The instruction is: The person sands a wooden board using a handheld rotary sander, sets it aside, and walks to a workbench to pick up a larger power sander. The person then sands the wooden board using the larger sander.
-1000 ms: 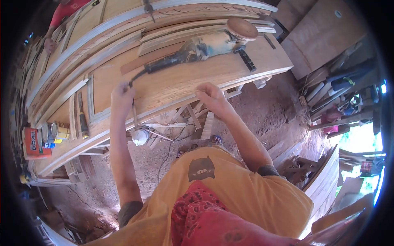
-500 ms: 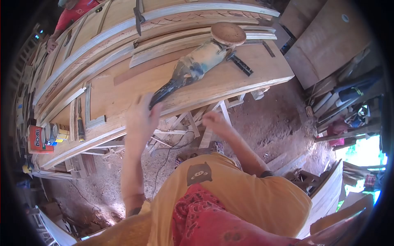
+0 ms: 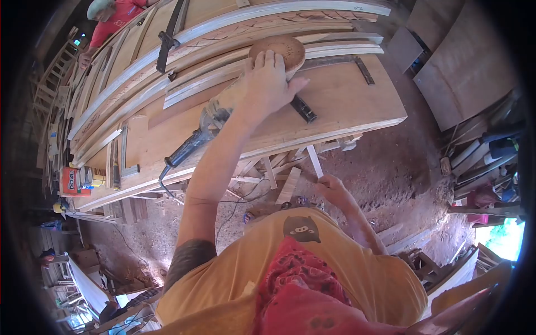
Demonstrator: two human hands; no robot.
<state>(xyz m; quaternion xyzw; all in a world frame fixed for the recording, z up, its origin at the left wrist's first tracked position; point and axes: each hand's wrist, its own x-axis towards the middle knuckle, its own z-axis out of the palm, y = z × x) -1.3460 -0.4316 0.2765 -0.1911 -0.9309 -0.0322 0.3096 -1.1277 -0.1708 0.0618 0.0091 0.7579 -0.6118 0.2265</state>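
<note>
An angle grinder (image 3: 214, 116) with a round, tan sanding disc (image 3: 287, 49) lies on the workbench (image 3: 357, 100), disc facing up. My left hand (image 3: 268, 84) rests over the grinder's head, fingers stretched onto the near part of the disc and thumb apart to the right. It hides much of the tool's body. A black side handle (image 3: 303, 109) sticks out beside the thumb, and the rear grip with its cord points to the lower left. My right hand (image 3: 333, 191) hangs low in front of the bench, fingers curled; whether anything is inside cannot be seen.
Long wooden strips and mouldings (image 3: 234, 28) lie along the bench, with a dark metal clamp (image 3: 166, 47) across them. A metal square (image 3: 129, 162) and an orange can (image 3: 75, 182) are at the left. Another person (image 3: 114, 22) is at the far side. Boards (image 3: 466, 67) lean at right.
My left hand has moved from the grinder's rear grip up and right onto its disc end. My right hand is lower and further right. The view has shifted.
</note>
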